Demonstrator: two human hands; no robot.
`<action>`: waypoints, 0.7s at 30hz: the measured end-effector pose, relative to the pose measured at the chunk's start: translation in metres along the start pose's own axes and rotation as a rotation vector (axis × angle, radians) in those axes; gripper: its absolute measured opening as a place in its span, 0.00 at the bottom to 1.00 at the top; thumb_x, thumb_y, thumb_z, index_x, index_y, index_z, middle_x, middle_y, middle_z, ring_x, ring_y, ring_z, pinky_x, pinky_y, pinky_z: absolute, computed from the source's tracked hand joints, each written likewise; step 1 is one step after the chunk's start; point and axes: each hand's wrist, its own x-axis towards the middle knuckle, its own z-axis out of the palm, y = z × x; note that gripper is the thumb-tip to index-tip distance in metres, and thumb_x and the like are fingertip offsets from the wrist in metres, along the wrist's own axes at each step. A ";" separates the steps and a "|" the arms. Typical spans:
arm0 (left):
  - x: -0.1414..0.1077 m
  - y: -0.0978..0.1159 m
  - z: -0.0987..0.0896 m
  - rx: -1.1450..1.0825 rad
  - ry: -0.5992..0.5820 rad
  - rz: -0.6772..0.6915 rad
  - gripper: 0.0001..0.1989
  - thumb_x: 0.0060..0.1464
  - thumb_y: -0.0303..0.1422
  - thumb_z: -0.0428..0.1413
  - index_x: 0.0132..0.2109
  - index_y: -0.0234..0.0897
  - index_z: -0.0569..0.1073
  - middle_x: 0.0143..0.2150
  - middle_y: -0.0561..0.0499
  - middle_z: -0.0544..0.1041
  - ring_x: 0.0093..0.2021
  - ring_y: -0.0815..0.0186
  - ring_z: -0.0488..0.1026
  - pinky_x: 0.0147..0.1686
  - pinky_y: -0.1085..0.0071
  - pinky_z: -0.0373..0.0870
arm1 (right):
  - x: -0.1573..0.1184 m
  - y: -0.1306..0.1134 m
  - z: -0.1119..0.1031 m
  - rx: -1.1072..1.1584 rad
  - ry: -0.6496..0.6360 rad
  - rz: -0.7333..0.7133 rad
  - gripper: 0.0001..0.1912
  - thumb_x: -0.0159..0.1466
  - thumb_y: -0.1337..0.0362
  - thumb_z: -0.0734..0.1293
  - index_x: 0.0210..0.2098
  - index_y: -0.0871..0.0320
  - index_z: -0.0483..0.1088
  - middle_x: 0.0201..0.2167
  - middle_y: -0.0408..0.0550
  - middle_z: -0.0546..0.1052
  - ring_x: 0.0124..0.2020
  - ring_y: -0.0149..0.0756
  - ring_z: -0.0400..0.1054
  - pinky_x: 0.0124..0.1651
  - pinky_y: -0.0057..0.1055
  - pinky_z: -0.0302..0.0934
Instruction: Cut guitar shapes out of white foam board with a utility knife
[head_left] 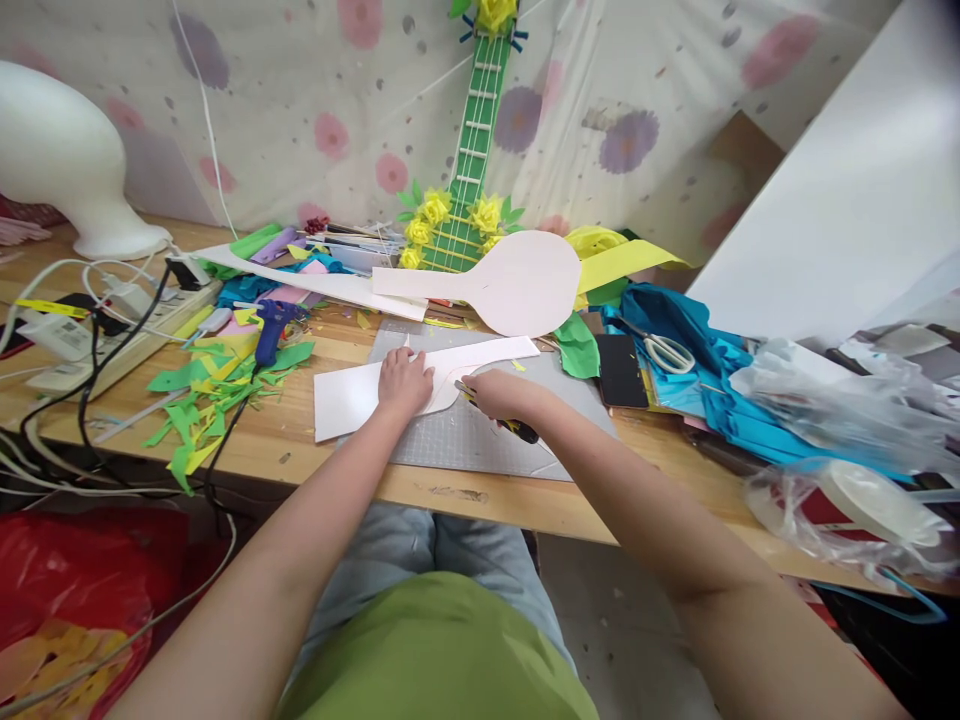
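Note:
A white foam board piece (345,398) lies across the grey cutting mat (487,440), its right part narrow and partly cut along a curve. Pressing flat on the board is my left hand (405,382), fingers apart. My right hand (504,394) is wrapped round a yellow and black utility knife (519,430), with the blade end at the board's curved edge. Behind the board lies a cut white paddle shape (529,285) with a round end and a straight handle. Another long white offcut (330,285) rests to its left.
At left are a blue glue gun (276,330), green and yellow scraps (202,385), and a power strip (120,340) with cables. Scissors (667,352), a black phone (622,370) and blue paper (780,410) lie right. A green paper guitar (480,130) stands behind.

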 end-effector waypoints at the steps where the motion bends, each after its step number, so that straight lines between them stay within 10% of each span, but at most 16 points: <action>1: 0.000 0.000 0.000 -0.002 -0.003 -0.003 0.20 0.56 0.38 0.47 0.53 0.38 0.70 0.51 0.42 0.67 0.53 0.54 0.59 0.53 0.62 0.57 | -0.002 0.003 0.001 0.022 0.001 -0.004 0.19 0.59 0.73 0.59 0.50 0.60 0.66 0.28 0.53 0.76 0.22 0.33 0.69 0.28 0.28 0.60; 15: 0.000 0.000 -0.005 -0.028 0.000 0.005 0.19 0.56 0.37 0.47 0.52 0.37 0.70 0.48 0.43 0.70 0.51 0.55 0.61 0.53 0.62 0.58 | -0.025 0.082 0.009 0.682 -0.055 -0.099 0.28 0.60 0.60 0.62 0.60 0.50 0.58 0.26 0.42 0.74 0.25 0.29 0.68 0.26 0.24 0.62; 21: 0.002 0.003 -0.017 -0.060 0.067 0.006 0.16 0.55 0.37 0.49 0.49 0.40 0.71 0.48 0.45 0.68 0.52 0.56 0.60 0.53 0.63 0.57 | -0.015 0.119 0.030 0.958 0.254 -0.044 0.23 0.59 0.60 0.63 0.54 0.56 0.61 0.30 0.44 0.72 0.26 0.28 0.67 0.26 0.24 0.64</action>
